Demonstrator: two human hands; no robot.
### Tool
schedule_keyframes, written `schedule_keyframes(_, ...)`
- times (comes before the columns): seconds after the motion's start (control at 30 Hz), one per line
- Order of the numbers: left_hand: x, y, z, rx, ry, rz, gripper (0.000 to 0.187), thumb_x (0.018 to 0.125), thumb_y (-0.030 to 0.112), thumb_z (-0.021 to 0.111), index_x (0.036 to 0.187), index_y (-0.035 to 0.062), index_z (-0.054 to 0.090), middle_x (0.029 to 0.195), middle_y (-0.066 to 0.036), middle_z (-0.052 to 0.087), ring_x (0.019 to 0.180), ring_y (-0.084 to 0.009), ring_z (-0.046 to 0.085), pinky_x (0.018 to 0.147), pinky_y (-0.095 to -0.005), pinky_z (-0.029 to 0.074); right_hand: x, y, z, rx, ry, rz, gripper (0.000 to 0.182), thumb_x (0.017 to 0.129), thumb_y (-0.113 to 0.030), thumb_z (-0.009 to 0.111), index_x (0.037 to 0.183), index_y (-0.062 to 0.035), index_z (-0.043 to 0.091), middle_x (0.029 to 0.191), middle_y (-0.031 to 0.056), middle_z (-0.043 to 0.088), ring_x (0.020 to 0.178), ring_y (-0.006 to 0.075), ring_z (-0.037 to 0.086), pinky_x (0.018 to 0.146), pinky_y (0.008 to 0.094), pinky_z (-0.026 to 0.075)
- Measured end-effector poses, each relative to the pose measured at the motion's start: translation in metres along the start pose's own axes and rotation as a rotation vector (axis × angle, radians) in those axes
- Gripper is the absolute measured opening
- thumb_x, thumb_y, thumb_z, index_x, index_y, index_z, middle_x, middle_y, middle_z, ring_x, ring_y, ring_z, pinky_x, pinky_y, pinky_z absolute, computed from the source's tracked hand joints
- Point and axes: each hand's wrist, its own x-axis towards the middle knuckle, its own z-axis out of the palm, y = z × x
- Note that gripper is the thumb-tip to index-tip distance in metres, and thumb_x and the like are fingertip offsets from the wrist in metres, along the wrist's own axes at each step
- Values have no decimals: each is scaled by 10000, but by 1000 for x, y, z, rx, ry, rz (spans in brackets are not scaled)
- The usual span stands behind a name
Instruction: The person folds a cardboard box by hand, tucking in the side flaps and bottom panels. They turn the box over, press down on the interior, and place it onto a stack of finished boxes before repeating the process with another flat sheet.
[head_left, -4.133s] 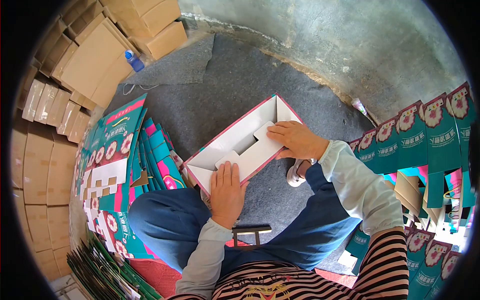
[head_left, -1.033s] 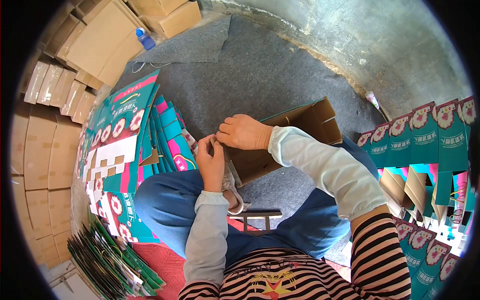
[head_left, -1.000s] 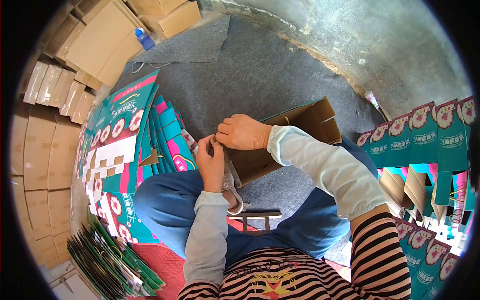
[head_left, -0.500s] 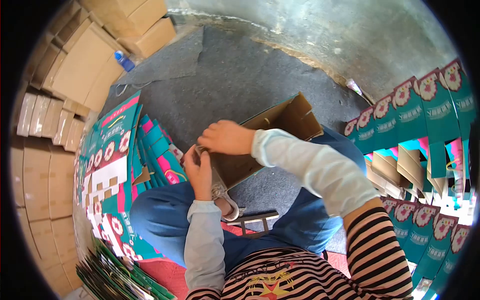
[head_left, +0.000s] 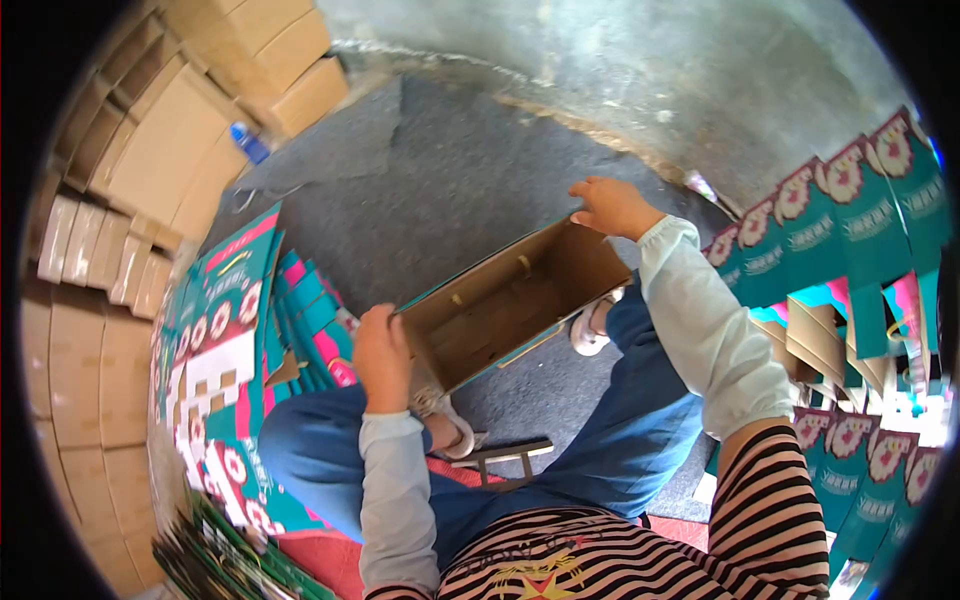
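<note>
An open-topped cardboard box [head_left: 500, 300] is tilted between my legs, brown inside with green showing along its outer edge. Two small yellowish loops stick out of its inner wall. My left hand [head_left: 382, 355] grips the box's left end, its fingers bent over the rim. At the far right corner, my right hand [head_left: 615, 207] holds the rim between thumb and fingers. What the fingertips do on the outer side of the box is hidden.
Flattened green and pink printed cartons [head_left: 225, 330] lean at my left, above a stack of folded sheets [head_left: 235, 550]. Rows of green printed boxes [head_left: 840, 210] stand at right. Brown cartons [head_left: 95, 370] line the left side; a blue bottle [head_left: 248, 143] stands near them.
My right hand has moved from beside my left hand to the box's far right corner. My left hand has shifted down and left onto the box's end. The box's inside is now uncovered.
</note>
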Motion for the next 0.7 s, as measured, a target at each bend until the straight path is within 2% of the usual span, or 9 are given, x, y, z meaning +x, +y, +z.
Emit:
schedule_keyframes(0.13,2,6,-1,173,6,21,117,839,119,591,824,25,523,843,-153,565,769,-360,562,652,-442,446,-13,49,12,213,-101,91,407,846,-297,629,1142,-20,586,1007,171,648,870,307,643,758,403,499)
schedule_keyframes(0.23,2,12,0,230,35,67,136,842,126,585,799,26,504,816,-156,547,750,-366,558,634,-447,443,-20,44,12,581,-311,236,444,850,-319,628,1151,3,579,905,170,678,731,302,661,688,380,506)
schedule_keyframes(0.27,2,15,0,251,26,53,140,842,131,582,793,29,500,802,-156,537,745,-367,555,634,-452,441,-22,43,17,552,-244,125,401,846,-277,607,1133,2,578,830,150,677,653,305,644,659,373,499)
schedule_keyframes(0.37,4,16,1,278,4,12,140,835,132,593,797,32,502,800,-157,544,754,-366,554,634,-447,442,-17,38,24,351,-220,47,354,833,-213,577,1118,-4,578,781,147,670,653,307,638,657,377,494)
schedule_keyframes(0.47,12,11,-3,381,-27,82,169,824,157,623,795,37,508,786,-156,544,743,-366,554,617,-449,442,-16,45,30,361,-203,25,327,813,-184,552,1100,-30,587,763,157,660,675,312,637,645,397,482)
schedule_keyframes(0.57,20,11,-6,274,-28,172,221,823,200,654,779,35,515,760,-160,561,725,-367,562,596,-448,439,-17,43,34,289,18,11,331,819,-281,573,1080,-84,620,850,155,680,848,327,649,749,440,489)
schedule_keyframes(0.67,25,10,-6,223,-110,-10,283,834,266,660,765,29,522,741,-167,590,699,-370,576,580,-451,436,-9,34,37,382,130,89,342,824,-374,583,1002,-91,657,861,159,675,872,335,637,747,449,482)
schedule_keyframes(0.7,29,9,-6,233,-125,-19,293,842,280,651,764,28,523,736,-170,598,694,-371,580,578,-452,435,-7,30,33,367,64,110,352,827,-397,578,969,-86,665,859,160,674,864,340,636,747,447,482)
